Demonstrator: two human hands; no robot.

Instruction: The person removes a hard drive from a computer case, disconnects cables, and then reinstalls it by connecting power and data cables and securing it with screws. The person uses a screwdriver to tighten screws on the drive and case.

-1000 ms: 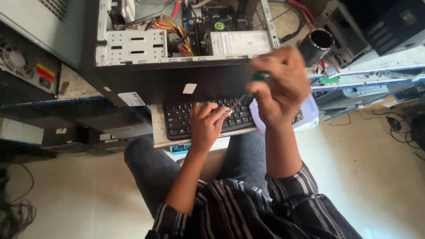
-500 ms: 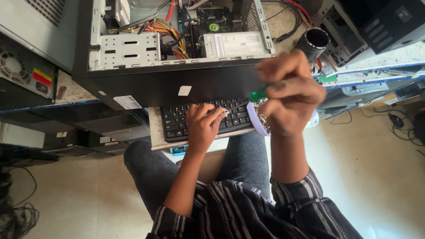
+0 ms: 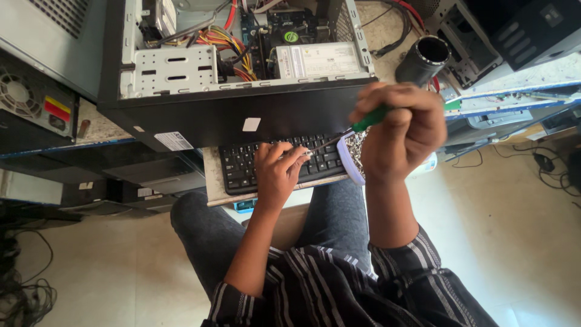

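Cluttered workbench space surrounds you: an opened black computer case [image 3: 242, 79] lies on its side at the far edge, its drive cage, bundled coloured wires and power supply exposed, with a second grey case [image 3: 36, 91] to the left and a dark cylindrical cup [image 3: 423, 57] to the right. Just before the open case sits a black keyboard [image 3: 278, 160] on a pale board, over your knees. Your right hand [image 3: 402, 130] is closed in a fist around the green handle of a screwdriver [image 3: 357, 128], holding it raised and slanted so the thin metal shaft runs down and left. Your left hand [image 3: 275, 169] rests above the keyboard with its fingertips pinched together at the shaft's tip; whether a screw sits between them is too small to tell. Right beside your right wrist is a small white-rimmed container [image 3: 352, 158] that looks filled with small metal parts, likely screws. Judging by this, you are seating something onto the driver's tip, or steadying that tip, before working on the case. A next move would call for keeping the shaft steady and the tip aligned, since anything tiny could slip off and drop among the keys.
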